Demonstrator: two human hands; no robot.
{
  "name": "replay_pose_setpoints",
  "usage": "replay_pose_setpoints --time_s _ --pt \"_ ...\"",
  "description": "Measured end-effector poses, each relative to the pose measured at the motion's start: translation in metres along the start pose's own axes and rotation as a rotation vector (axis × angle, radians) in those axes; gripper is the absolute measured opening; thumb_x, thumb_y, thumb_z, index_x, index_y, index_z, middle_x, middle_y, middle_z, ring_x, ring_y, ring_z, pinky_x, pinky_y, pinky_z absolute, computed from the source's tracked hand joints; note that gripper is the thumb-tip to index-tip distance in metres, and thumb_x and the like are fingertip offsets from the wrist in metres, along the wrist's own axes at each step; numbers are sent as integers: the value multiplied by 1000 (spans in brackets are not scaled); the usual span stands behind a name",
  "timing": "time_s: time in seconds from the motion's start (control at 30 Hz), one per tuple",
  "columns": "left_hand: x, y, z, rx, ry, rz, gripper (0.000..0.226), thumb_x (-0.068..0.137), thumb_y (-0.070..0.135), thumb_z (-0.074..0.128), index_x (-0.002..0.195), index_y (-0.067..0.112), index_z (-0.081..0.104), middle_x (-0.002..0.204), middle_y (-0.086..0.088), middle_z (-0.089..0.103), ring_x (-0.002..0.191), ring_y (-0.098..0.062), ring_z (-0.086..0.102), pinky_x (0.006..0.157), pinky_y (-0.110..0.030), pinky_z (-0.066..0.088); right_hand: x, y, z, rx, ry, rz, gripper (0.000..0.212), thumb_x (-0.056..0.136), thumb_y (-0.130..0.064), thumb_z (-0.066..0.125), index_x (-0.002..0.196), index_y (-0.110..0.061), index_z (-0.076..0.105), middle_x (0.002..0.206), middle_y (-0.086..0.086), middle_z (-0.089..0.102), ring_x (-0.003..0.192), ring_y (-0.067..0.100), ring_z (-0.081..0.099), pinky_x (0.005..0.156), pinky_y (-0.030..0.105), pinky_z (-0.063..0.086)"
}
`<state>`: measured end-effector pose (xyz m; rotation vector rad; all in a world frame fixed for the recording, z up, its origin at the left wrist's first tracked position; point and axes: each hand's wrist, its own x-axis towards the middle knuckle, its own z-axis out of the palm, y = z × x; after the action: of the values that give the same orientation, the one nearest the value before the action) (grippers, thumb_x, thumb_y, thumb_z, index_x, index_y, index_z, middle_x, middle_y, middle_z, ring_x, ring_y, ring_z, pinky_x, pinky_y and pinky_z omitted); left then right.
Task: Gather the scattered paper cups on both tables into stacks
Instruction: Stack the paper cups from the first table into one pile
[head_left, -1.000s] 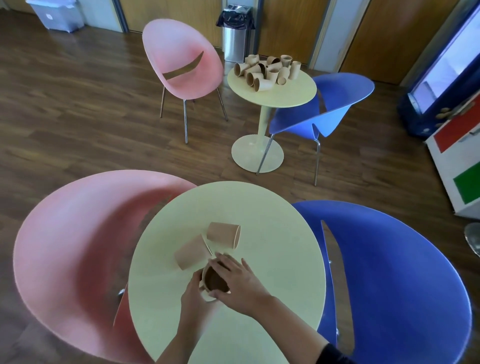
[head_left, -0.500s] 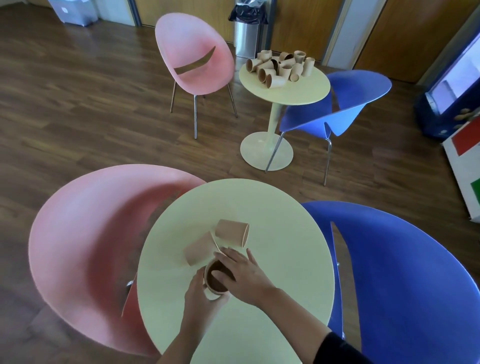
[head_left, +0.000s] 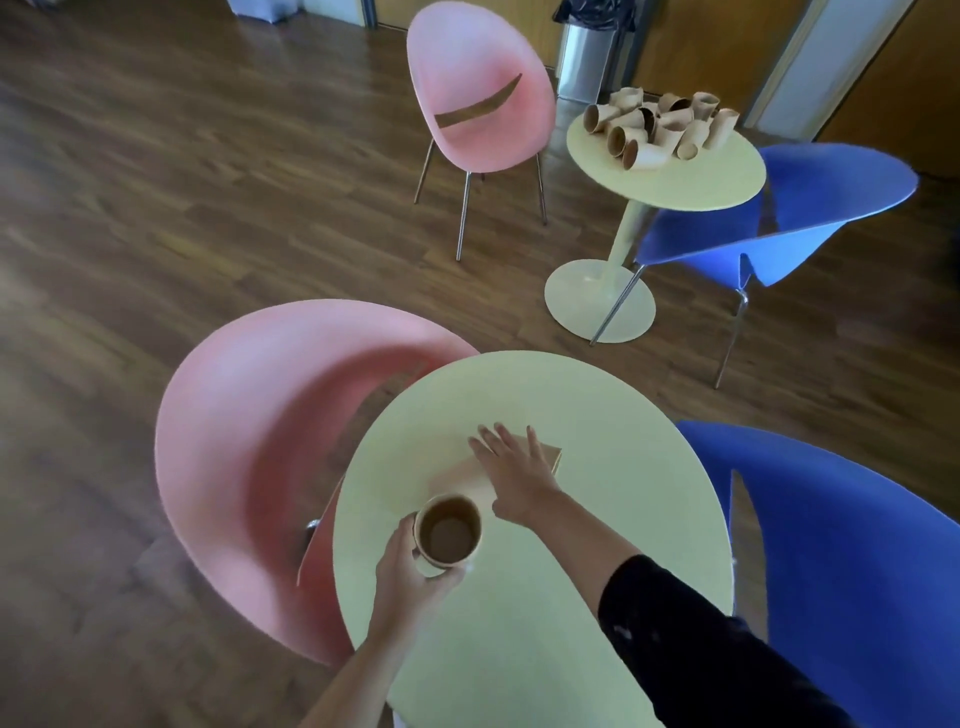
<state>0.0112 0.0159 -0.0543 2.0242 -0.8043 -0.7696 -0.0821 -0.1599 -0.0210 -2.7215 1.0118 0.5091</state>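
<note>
**A:** Since half a second ago my right hand (head_left: 511, 470) has left the cup mouth and gone out toward twelve o'clock, fingers spread and holding nothing, over the lying cups (head_left: 470, 475) on the near table (head_left: 597, 415).

**B:** And the left?

**A:** My left hand (head_left: 415, 569) is wrapped around the upright stack (head_left: 448, 535), at about seven o'clock from the right hand. I can't tell how many cups are nested in it; the inside looks empty and brown.

**B:** How far along are we?

**A:** Early, I'd say. Here one stack is started, and the lying cups, partly hidden under my palm, are left to add. At one o'clock, well apart, the far table (head_left: 670, 176) carries a whole heap of cups (head_left: 657, 127), tipped every way, untouched.

**B:** Anything else in containers?

**A:** A lined bin (head_left: 587, 57) stands behind; its contents are out of sight.
</note>
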Motion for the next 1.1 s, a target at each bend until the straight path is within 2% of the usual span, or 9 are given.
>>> replay_pose_setpoints --time_s 0.23,0.4,0.63,0.73,0.83,0.97,1.03,1.1 --pt "11 -5 -7 -27 -25 -36 68 48 29 90 108 30 57 100 10 67 93 -8 63 84 -30 55 12 -1 16 -122 -107 0 75 89 -6 51 150 -18 10 159 3 6 146 23 -3 113 54 -9" --pt "12 -4 -9 -41 -43 -37 68 49 31 90 107 32 56 101 12 67 95 -5 62 85 -28 54 11 -2 21 -110 -18 -6 70 86 5 45 148 -15 17 156 6 16 144 26 11 115 52 -7" --pt "12 -4 -11 -59 -70 -44 69 47 36 88 107 37 54 104 17 66 96 -5 63 85 -27 53 16 -3 27 -147 71 -66 60 87 -8 55 140 -11 30 143 8 32 133 27 31 116 50 -1" --pt "13 -4 -12 -58 -80 -34 67 47 36 88 104 39 54 101 18 66 94 -7 63 84 -26 53 14 0 27 -84 133 -96 57 81 -6 57 135 -8 38 140 9 37 131 28 34 117 49 1" --pt "12 -5 -12 -67 -83 -31 66 47 37 87 104 40 54 101 17 67 95 -8 63 86 -26 52 12 1 21 24 237 -126 54 70 -5 64 123 -2 50 132 12 44 130 30 37 117 48 6" --pt "12 -6 -11 -82 -84 -38 71 45 41 86 108 37 54 104 15 66 97 -10 63 88 -30 53 6 3 1 160 245 -138 57 70 -16 70 122 -4 49 131 8 39 130 23 32 118 45 1" --pt "12 -5 -11 -81 -84 -40 72 45 40 86 109 36 54 104 14 66 97 -10 64 89 -29 53 0 6 -10 218 257 -115 60 71 -23 71 124 -7 47 130 6 38 125 23 37 118 44 -1" --pt "11 -5 -11 -80 -86 -46 71 45 38 87 108 36 54 104 14 67 96 -10 64 89 -27 53 -8 7 -23 286 278 -84 61 71 -28 70 124 -9 48 128 5 37 119 24 41 119 44 5"
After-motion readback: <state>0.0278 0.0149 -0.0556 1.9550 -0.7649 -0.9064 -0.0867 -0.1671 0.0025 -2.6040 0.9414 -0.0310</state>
